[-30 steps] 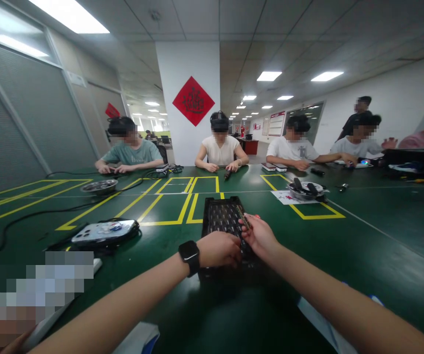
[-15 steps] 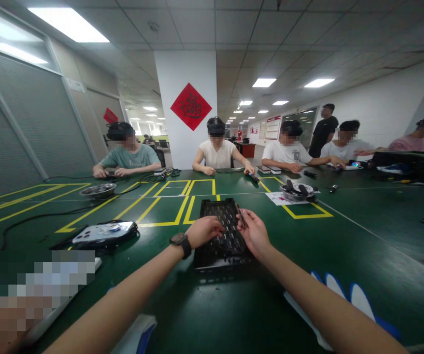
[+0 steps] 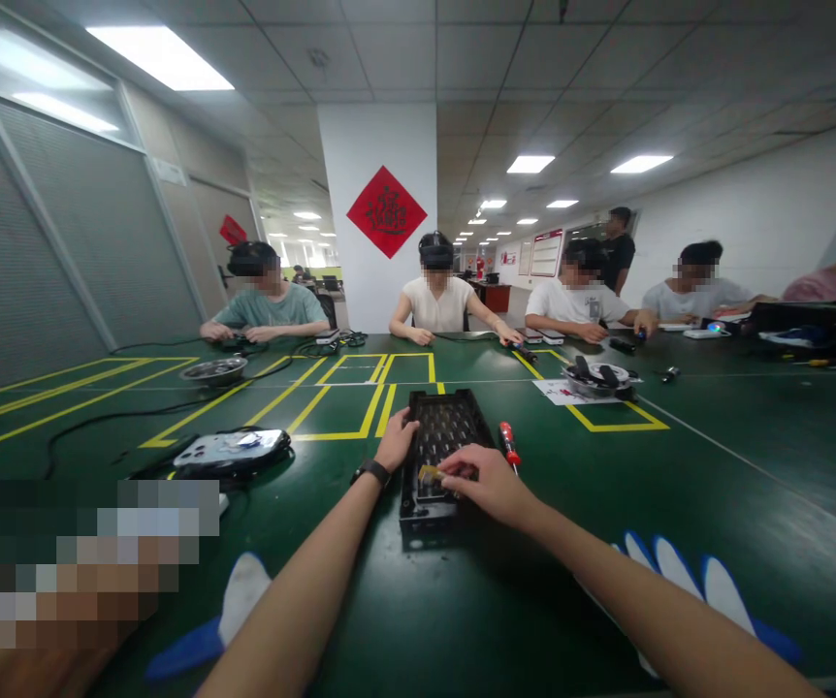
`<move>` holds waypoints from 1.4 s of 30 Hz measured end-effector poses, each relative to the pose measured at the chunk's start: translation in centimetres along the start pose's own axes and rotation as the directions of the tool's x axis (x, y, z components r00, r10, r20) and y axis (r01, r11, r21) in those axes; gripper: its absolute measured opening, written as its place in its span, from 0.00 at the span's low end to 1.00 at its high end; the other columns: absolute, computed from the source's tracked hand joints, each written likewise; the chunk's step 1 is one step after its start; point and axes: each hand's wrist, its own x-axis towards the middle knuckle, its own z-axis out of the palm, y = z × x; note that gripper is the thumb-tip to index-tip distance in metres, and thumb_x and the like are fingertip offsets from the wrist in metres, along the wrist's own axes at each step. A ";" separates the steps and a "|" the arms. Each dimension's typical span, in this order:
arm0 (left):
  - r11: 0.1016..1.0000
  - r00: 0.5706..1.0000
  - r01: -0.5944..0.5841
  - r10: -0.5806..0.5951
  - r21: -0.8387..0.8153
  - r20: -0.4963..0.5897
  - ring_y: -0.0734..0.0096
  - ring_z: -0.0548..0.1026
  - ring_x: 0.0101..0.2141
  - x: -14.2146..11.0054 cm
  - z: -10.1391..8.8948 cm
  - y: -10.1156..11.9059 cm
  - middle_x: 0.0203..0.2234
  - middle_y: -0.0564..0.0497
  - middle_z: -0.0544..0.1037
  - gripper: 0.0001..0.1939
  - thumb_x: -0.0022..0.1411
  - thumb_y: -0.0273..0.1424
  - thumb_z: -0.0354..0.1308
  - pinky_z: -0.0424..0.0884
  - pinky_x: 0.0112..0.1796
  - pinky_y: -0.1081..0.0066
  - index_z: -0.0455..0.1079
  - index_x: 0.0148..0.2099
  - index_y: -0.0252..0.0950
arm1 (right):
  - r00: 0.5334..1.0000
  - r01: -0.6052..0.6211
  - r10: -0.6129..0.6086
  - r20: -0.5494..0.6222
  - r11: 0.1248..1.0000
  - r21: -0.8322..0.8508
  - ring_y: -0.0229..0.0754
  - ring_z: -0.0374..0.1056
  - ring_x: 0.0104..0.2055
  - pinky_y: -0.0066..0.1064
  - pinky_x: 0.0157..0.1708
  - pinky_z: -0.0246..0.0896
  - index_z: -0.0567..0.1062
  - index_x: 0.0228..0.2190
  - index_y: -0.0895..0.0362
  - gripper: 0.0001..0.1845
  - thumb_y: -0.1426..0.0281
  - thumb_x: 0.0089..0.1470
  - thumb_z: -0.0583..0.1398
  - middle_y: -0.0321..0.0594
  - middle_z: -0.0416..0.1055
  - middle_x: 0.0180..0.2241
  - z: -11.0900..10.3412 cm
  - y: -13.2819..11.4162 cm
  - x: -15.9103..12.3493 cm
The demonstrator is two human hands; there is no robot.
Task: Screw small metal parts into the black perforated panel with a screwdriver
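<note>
A black rectangular tray point(image 3: 414, 522) lies lengthwise in front of me, its inside filled with rows of small slots. My left hand point(image 3: 397, 441) is closed on the tray's left side, with its fingers over the rim. Over the near part of the tray, my right hand point(image 3: 489, 477) pinches a small flat yellowish piece point(image 3: 431, 473); its exact kind is too small to make out. Just right of the tray lies a screwdriver point(image 3: 509, 444) with a red handle.
Blue-and-white gloves point(image 3: 680, 572) lie at near right and partly under my left forearm. A phone point(image 3: 233, 448) on a black pouch is at left, with a cable beyond. Metal bowls point(image 3: 212, 371) stand farther off. People point(image 3: 436, 301) sit across the green table.
My left hand has gone from above the tray to its left side. My right hand has come down and inward over the near slots. The red screwdriver is now visible.
</note>
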 end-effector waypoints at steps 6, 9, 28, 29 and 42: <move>0.999 1.000 0.014 -0.013 -0.046 0.023 0.64 0.63 0.52 -0.6 0.0 -0.4 0.52 0.42 0.65 0.24 0.53 0.26 0.47 0.58 0.53 0.64 0.59 0.54 0.30 | 0.980 0.145 -0.101 0.174 0.952 -0.269 0.40 0.65 0.34 0.31 0.36 0.57 0.78 0.30 0.53 0.08 0.67 0.48 0.59 0.39 0.75 0.29 0.0 -0.4 -0.6; 0.999 1.000 0.011 -0.010 -0.047 0.020 0.64 0.62 0.52 -0.7 -0.1 -0.2 0.52 0.42 0.65 0.24 0.53 0.25 0.47 0.57 0.53 0.63 0.60 0.54 0.30 | 0.976 0.155 -0.100 0.195 0.945 -0.288 0.40 0.65 0.34 0.30 0.35 0.56 0.78 0.30 0.53 0.08 0.67 0.48 0.59 0.38 0.75 0.29 0.0 -0.3 -0.6; 1.000 1.000 -0.005 0.005 -0.015 0.022 0.63 0.64 0.49 -0.8 -0.3 0.1 0.47 0.45 0.69 0.19 0.52 0.25 0.46 0.58 0.52 0.62 0.65 0.47 0.33 | 0.963 0.193 -0.115 0.242 0.925 -0.327 0.39 0.63 0.33 0.29 0.33 0.54 0.79 0.29 0.53 0.08 0.66 0.47 0.60 0.39 0.74 0.26 -0.1 0.4 -0.4; 1.000 1.000 -0.002 0.002 -0.016 0.018 0.63 0.64 0.49 -0.9 -0.3 0.1 0.47 0.45 0.68 0.19 0.52 0.25 0.46 0.58 0.52 0.62 0.65 0.47 0.33 | 0.963 0.189 -0.111 0.245 0.927 -0.325 0.39 0.63 0.33 0.29 0.33 0.54 0.79 0.29 0.53 0.08 0.66 0.47 0.60 0.39 0.74 0.26 -0.1 0.4 -0.4; 0.999 1.000 0.012 -0.012 -0.031 0.009 0.64 0.66 0.48 -0.8 -0.2 -0.2 0.47 0.44 0.68 0.21 0.53 0.25 0.45 0.60 0.51 0.62 0.63 0.50 0.32 | 0.963 0.184 -0.108 0.247 0.933 -0.308 0.39 0.63 0.32 0.29 0.33 0.55 0.79 0.29 0.53 0.09 0.65 0.47 0.60 0.39 0.73 0.27 -0.2 0.1 -0.4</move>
